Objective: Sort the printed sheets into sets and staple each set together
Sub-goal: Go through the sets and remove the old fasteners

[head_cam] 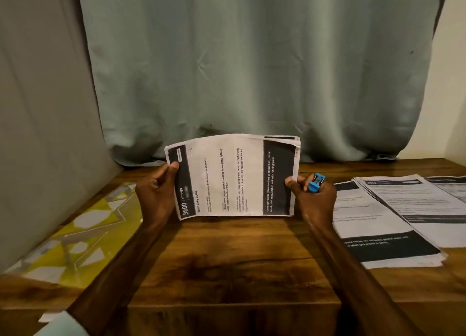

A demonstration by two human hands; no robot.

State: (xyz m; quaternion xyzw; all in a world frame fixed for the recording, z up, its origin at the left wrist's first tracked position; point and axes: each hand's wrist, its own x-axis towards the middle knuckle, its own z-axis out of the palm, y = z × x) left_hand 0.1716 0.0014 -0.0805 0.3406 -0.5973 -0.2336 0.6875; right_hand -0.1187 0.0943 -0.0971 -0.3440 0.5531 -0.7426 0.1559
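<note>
As left hand (156, 191) and right hand (312, 199) pinch them, sheets (234, 176) stand between — upright.

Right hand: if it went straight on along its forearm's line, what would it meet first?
Probably the green curtain behind the table, though depth is unclear. The right hand, gripping the set of sheets and a blue stapler, points forward, with bare wood ahead.

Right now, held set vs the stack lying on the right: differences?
The held set stands upright, pinched by the left hand and right hand; the table stack lies flat, untouched. Held set's edges are roughly squared; table stack is fanned. Both: white printed sheets with black bands.
</note>
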